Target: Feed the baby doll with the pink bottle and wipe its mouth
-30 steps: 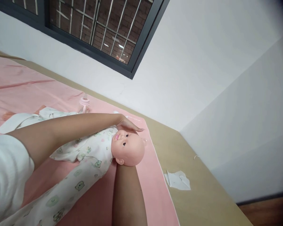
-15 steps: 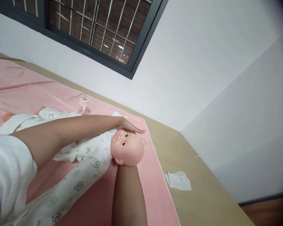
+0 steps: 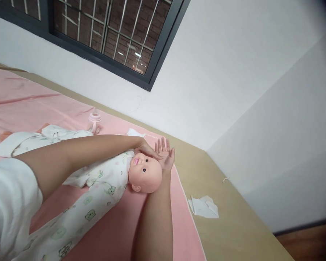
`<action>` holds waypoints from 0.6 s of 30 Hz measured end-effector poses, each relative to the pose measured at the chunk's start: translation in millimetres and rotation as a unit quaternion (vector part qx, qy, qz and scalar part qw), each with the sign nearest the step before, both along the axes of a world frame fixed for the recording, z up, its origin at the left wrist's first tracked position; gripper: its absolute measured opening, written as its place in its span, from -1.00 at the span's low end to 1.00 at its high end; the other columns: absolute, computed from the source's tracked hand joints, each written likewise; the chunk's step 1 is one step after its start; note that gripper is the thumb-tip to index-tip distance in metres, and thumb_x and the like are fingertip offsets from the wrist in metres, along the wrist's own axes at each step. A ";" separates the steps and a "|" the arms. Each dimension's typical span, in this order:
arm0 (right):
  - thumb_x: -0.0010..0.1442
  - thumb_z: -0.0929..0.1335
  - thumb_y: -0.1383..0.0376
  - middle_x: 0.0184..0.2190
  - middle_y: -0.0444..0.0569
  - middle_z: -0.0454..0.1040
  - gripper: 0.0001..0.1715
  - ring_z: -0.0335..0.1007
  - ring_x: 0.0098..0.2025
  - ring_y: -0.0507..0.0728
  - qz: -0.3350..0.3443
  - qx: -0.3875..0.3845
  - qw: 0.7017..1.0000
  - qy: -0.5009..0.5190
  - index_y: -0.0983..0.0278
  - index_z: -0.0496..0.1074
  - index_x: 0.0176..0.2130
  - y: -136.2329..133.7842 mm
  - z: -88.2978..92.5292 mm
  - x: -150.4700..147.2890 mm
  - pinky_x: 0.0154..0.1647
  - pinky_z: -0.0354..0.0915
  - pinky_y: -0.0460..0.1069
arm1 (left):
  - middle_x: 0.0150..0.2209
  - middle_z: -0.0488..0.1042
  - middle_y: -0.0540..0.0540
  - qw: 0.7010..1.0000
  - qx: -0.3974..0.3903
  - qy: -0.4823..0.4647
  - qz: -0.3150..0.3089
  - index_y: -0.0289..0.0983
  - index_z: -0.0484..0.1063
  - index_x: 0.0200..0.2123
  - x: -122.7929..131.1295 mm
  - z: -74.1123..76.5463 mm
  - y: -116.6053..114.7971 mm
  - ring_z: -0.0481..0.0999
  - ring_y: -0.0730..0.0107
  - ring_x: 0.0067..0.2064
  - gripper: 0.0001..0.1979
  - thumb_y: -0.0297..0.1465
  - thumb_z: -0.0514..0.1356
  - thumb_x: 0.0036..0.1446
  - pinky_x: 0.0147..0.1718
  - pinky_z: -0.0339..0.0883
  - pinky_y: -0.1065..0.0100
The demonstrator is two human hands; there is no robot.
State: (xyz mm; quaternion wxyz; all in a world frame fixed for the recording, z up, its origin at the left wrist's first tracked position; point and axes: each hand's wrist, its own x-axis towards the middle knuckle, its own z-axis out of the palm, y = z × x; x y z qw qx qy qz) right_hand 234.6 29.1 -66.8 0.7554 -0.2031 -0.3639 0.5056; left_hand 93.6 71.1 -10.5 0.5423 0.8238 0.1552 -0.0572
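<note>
A bald baby doll in white clothes printed with small green animals lies on a pink sheet, face turned up. My left arm reaches across its body. My left hand cups the far side of the doll's head; one digit shows stretched along it, the others are hidden. From the bottom my right forearm passes beside and partly beneath the head. Beyond the crown, my right hand is open, palm up and fingers spread, close to the left fingertips. Nothing lies in that palm.
A pink-lidded baby bottle with a handle stands beyond the doll. Part of a white cloth shows past my left wrist. On the tan surface to the right lies a white tissue. Walls and a barred window are behind.
My right hand, hidden behind the doll's head before, now shows past the crown with its palm up. The doll's head has shifted and turned slightly; my left hand stays against it.
</note>
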 end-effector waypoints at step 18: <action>0.17 0.28 0.01 0.19 -0.05 0.28 -0.57 0.28 0.18 0.06 -0.044 0.044 0.993 0.103 0.14 0.41 -0.04 -0.2 -9.2 33.8 0.29 0.10 0.12 | -0.13 0.52 -0.36 0.910 0.359 0.033 0.203 -0.42 0.56 -0.22 -24.0 15.2 52.7 0.48 0.08 -0.12 -0.25 0.12 -0.11 0.14 -0.05 0.26 0.23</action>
